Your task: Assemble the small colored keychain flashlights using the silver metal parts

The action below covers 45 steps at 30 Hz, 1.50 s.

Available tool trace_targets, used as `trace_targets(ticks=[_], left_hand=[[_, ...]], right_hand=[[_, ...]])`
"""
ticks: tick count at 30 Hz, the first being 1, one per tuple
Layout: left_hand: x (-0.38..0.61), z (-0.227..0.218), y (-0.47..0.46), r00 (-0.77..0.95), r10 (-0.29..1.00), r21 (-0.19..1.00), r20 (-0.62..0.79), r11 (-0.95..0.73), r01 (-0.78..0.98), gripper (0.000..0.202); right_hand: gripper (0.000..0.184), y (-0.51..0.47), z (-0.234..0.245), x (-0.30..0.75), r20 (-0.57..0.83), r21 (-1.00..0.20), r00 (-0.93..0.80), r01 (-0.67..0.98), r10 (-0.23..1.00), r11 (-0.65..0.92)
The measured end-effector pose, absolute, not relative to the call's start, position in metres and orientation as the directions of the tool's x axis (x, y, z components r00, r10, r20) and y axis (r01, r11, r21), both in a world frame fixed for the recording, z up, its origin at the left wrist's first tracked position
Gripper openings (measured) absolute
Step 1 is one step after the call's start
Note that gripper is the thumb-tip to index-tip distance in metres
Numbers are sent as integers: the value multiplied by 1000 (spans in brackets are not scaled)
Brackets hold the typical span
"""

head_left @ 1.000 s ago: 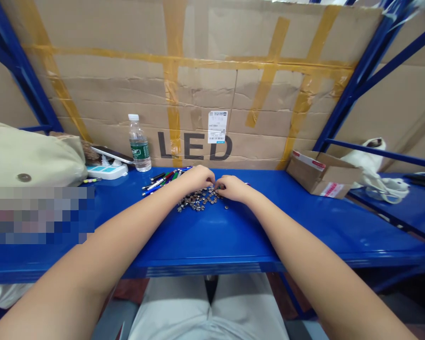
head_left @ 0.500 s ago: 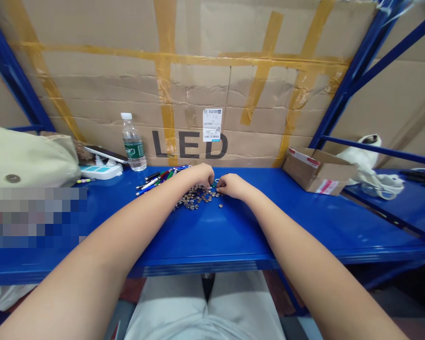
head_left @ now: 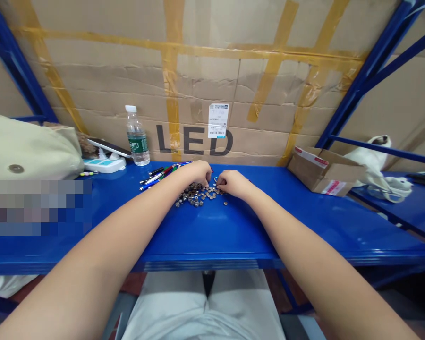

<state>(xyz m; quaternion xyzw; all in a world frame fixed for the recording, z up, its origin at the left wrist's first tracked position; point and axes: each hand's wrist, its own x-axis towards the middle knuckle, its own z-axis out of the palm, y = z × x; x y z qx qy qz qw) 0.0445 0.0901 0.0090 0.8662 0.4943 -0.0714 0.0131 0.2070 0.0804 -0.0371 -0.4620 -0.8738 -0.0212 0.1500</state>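
Toward the back of the blue table (head_left: 212,236), our left hand (head_left: 201,173) bends down at the far side of a scatter of small metal pieces (head_left: 194,194), while our right hand (head_left: 233,182) faces it at the scatter's right edge. We hold the fingers of both hands bunched, but cannot tell whether they pinch anything. The pieces are too small to show a long axis; the pens (head_left: 154,179) to their left slant from near left to far right.

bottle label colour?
Green, with some white print: the label shows best in the head view, the only one.
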Motion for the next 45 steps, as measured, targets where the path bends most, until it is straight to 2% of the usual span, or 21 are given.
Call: trace_targets(ticks=[8, 15, 21, 25, 29, 33, 38, 41, 45], left_hand=[[36, 6, 85, 515, 850, 9, -116, -517, 856, 29], [35, 1, 83, 560, 828, -37, -27, -560, 827, 24], [26, -3, 96, 586, 810, 26, -18, -585, 810, 20], [21, 0, 95, 548, 836, 27, -1, -548, 836, 18], [17, 10, 87, 603, 791, 127, -106, -590, 797, 22], [18, 16, 80, 618, 755, 129, -218, -606, 785, 22], [19, 15, 80, 609, 767, 128, -201, -596, 793, 20], [18, 13, 81, 591, 788, 131, -174, -576, 807, 21], [16, 11, 83, 592, 787, 140, -175, -575, 806, 21]], right_hand=[[7, 84, -42, 204, 315, -167, -531, 785, 787, 597], [14, 78, -38, 206, 252, -239, -554, 759, 794, 606], [9, 78, -40, 206, 281, -276, -528, 756, 802, 594], [15, 79, -39, 203, 230, -225, -606, 728, 762, 647], [14, 79, -38, 203, 205, -245, -611, 724, 765, 644], [9, 78, -40, 203, 241, -316, -546, 737, 802, 597], [6, 76, -36, 206, 221, -365, -557, 714, 801, 597], [9, 75, -32, 211, 199, -348, -554, 731, 808, 587], [13, 77, -29, 222, 251, -330, -489, 768, 835, 549]])
